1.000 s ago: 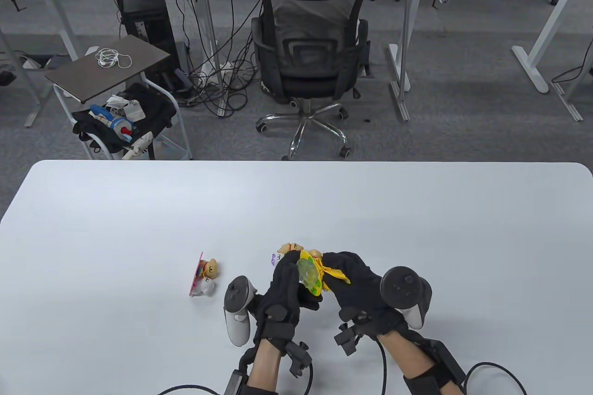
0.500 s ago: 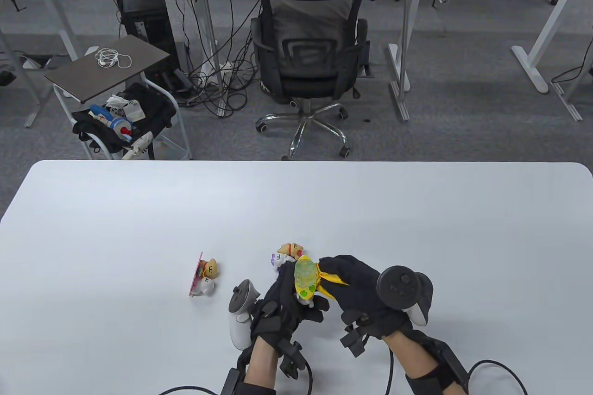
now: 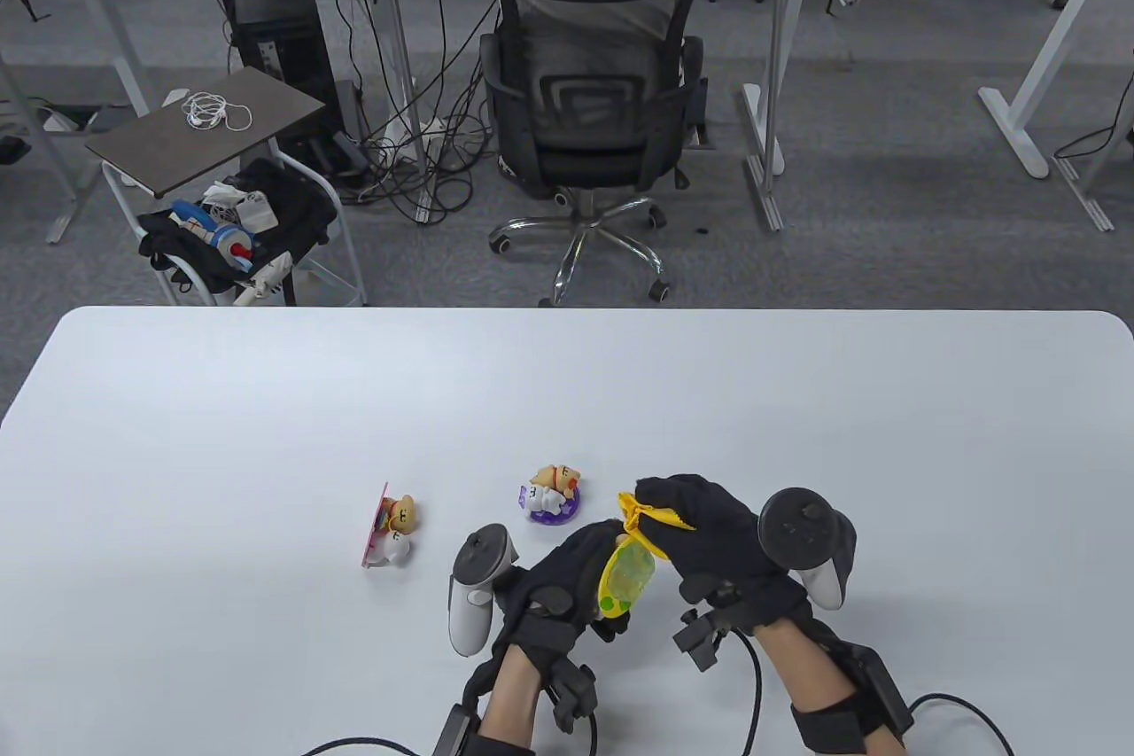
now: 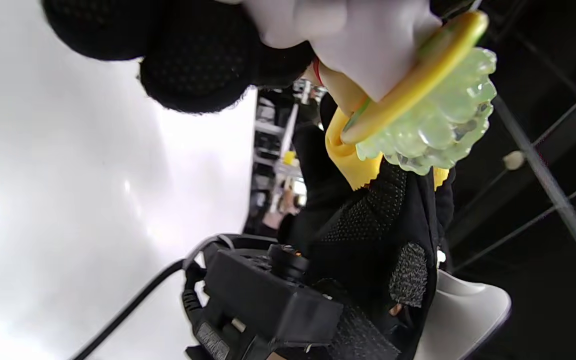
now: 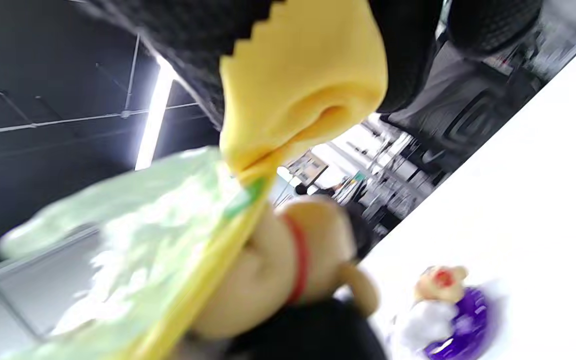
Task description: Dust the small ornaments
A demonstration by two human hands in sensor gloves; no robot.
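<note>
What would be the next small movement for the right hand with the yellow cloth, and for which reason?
Probably draw the yellow cloth down across the green bumpy base of the ornament. The right hand pinches the cloth against the ornament's top edge, the left hand holds it tilted above the table, and most of the base lies uncovered.

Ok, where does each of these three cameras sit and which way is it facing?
Table view: high, looking down at the white table and the office behind; both hands, left hand and right hand, enter from the bottom.
Left wrist view: on the left wrist, turned sideways, facing the yellow-green ornament; black gloved fingertips show on top.
Right wrist view: on the right wrist, tilted, facing the yellow cloth; the purple ornament stands beyond.
Shared: all three show the yellow-green ornament and the cloth.
</note>
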